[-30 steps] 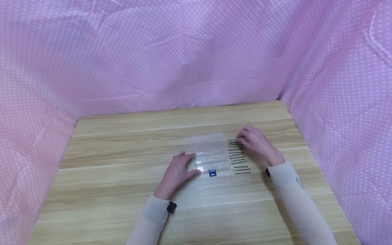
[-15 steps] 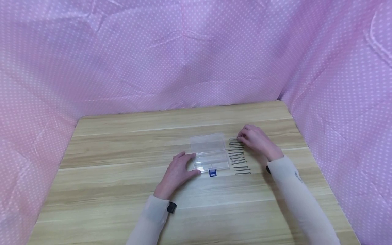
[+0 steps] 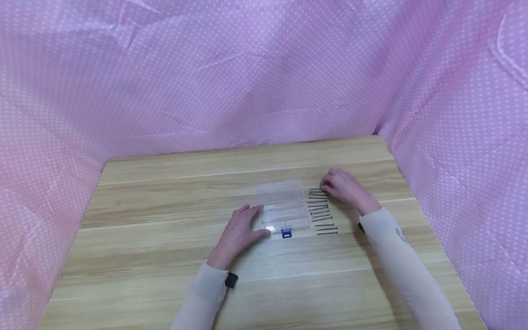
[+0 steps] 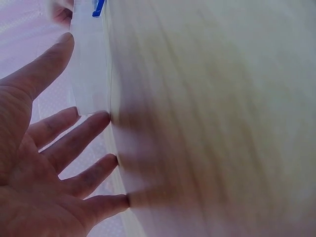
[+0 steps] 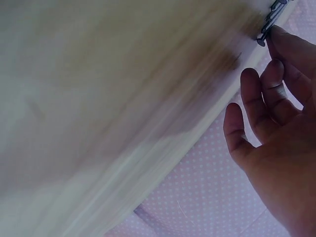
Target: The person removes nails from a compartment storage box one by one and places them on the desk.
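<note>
A clear plastic box (image 3: 288,213) lies unfolded on the table, its lid (image 3: 280,193) flat behind it and a blue latch (image 3: 286,233) at the front. My left hand (image 3: 239,229) rests at the box's left side, index fingertip and thumb tip touching it. In the left wrist view its fingers spread fairly straight beside the box (image 4: 90,64). Right of the box, several grey nails (image 3: 319,212) lie in a column, roughly parallel. At the column's far end my right hand (image 3: 344,188) pinches the last nail (image 3: 314,189); its fingertips partly hide it.
The wooden table (image 3: 165,229) reaches left, right and forward of the box. Pink dotted cloth (image 3: 247,82) hangs behind it and along both sides. A dark band (image 3: 231,279) sits at the left wrist.
My right hand has shifted slightly to the right, and the farthest nail has moved a little with it. Left hand and box stay in place.
</note>
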### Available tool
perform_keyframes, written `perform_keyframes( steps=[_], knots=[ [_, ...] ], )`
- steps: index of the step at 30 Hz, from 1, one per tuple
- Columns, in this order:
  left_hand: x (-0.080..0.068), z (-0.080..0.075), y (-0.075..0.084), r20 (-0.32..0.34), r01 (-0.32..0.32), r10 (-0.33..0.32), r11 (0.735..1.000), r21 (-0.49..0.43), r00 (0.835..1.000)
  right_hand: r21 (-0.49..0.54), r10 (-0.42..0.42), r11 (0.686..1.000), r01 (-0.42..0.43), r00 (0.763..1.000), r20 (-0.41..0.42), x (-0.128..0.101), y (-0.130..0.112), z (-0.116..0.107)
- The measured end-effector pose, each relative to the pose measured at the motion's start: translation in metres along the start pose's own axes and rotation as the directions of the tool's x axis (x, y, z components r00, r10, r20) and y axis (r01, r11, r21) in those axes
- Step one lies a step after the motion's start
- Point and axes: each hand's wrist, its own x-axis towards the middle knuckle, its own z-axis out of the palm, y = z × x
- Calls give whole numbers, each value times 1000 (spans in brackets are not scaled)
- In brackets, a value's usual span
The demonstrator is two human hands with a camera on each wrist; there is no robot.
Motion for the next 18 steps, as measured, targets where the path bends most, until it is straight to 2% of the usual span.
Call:
perform_keyframes(
  steps=[12,16,18],
  knots=[
    [-5,-4,0,-12,-25,25,1000,-14,1000,-52,-21,998,18,998,-51,-18,-11,-10],
    [-10,-11,-1,-70,-33,30,999,-40,997,-47,-10,999,6,995,-96,-29,-17,-11],
    [-12,-16,-3,-117,-57,50,997,-57,992,-47,-5,999,-1,993,-121,-35,-19,-11]
  ],
)
